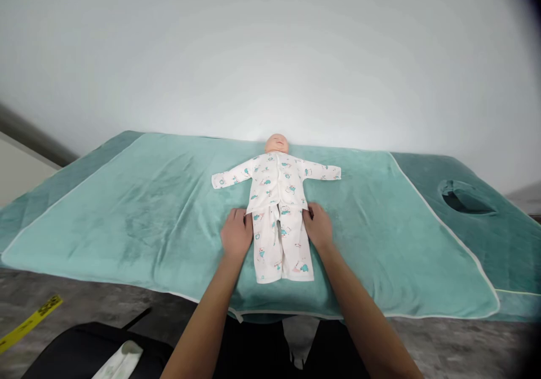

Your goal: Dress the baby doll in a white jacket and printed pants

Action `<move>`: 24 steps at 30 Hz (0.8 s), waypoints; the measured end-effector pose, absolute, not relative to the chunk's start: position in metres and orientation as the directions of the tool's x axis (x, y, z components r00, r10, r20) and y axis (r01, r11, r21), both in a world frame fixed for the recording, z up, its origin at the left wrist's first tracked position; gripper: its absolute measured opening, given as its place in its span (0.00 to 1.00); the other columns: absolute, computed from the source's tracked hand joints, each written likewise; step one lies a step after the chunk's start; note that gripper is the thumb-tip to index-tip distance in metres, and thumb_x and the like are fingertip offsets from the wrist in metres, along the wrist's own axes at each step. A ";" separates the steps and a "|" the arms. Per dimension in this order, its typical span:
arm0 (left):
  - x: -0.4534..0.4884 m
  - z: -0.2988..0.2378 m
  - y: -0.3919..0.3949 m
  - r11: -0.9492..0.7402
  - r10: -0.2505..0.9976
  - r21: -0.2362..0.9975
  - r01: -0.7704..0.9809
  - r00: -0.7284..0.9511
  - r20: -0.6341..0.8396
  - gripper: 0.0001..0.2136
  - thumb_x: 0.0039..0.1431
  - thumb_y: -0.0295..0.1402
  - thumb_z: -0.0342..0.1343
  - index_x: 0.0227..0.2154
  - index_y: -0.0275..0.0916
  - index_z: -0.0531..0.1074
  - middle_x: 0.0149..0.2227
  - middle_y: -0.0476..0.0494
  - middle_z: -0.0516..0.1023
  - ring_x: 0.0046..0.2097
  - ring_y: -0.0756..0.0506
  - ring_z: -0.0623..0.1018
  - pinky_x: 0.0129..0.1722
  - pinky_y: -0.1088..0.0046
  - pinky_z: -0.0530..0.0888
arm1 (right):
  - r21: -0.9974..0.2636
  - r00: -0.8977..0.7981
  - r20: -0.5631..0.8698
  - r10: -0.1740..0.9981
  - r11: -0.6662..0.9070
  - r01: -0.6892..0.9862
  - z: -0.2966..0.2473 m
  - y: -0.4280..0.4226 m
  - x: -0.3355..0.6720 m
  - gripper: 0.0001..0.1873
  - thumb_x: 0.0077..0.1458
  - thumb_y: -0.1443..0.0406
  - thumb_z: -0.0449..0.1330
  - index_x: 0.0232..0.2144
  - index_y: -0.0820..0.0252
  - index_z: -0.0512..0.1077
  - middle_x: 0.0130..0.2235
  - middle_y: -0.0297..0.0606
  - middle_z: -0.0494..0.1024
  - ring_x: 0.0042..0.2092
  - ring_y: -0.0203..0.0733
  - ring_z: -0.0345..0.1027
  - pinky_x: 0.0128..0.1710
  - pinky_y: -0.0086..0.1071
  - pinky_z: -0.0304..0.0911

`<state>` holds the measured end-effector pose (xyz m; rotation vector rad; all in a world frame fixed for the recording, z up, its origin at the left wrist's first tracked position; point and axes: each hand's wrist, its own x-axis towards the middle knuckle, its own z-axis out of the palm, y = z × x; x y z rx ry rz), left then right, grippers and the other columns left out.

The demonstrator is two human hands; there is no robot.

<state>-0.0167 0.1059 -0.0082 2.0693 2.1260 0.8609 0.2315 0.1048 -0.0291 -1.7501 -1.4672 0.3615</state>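
Note:
A baby doll (276, 143) lies on its back with its head toward the wall. It wears a white patterned long-sleeved baby shirt (278, 179), sleeves spread out to both sides, and matching trousers (270, 249) whose legs point toward me. My left hand (237, 232) is closed at the left lower corner of the shirt, thumb against the hem. At the opposite corner, my right hand (318, 224) is closed on the hem, its fingertips partly hidden. The doll's hands and feet are covered by the clothes.
A light green blanket (127, 221) covers the padded bed, which has a darker hole (467, 199) at the right. A white wall (270, 58) stands behind. Below left are a black chair (93, 342) with a folded white patterned cloth (120, 361) and a yellow floor strip (31, 322).

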 end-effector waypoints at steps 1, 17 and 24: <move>-0.018 -0.010 0.104 -0.062 0.925 0.443 0.895 -0.115 0.362 0.13 0.70 0.34 0.44 0.35 0.40 0.71 0.39 0.42 0.75 0.43 0.42 0.76 0.38 0.67 0.68 | -0.757 0.315 0.279 0.907 0.005 0.653 -0.031 0.103 0.233 0.12 0.60 0.58 0.52 0.35 0.58 0.71 0.35 0.38 0.75 0.37 0.44 0.66 0.37 0.36 0.59; -0.014 -0.020 0.111 0.008 0.937 0.270 0.963 -0.102 0.335 0.08 0.65 0.33 0.49 0.34 0.39 0.71 0.41 0.39 0.74 0.46 0.39 0.73 0.39 0.66 0.67 | -0.478 0.283 0.178 0.942 -0.169 0.862 -0.025 0.098 0.224 0.09 0.65 0.62 0.52 0.34 0.58 0.69 0.34 0.39 0.73 0.32 0.41 0.62 0.30 0.33 0.43; -0.014 -0.012 0.106 -0.004 0.938 0.457 0.889 -0.156 0.311 0.08 0.64 0.33 0.49 0.34 0.38 0.72 0.40 0.39 0.75 0.45 0.41 0.74 0.40 0.67 0.68 | -0.492 0.168 0.262 0.950 -0.019 0.871 -0.033 0.092 0.231 0.11 0.66 0.61 0.52 0.33 0.59 0.69 0.34 0.38 0.74 0.34 0.40 0.64 0.32 0.32 0.48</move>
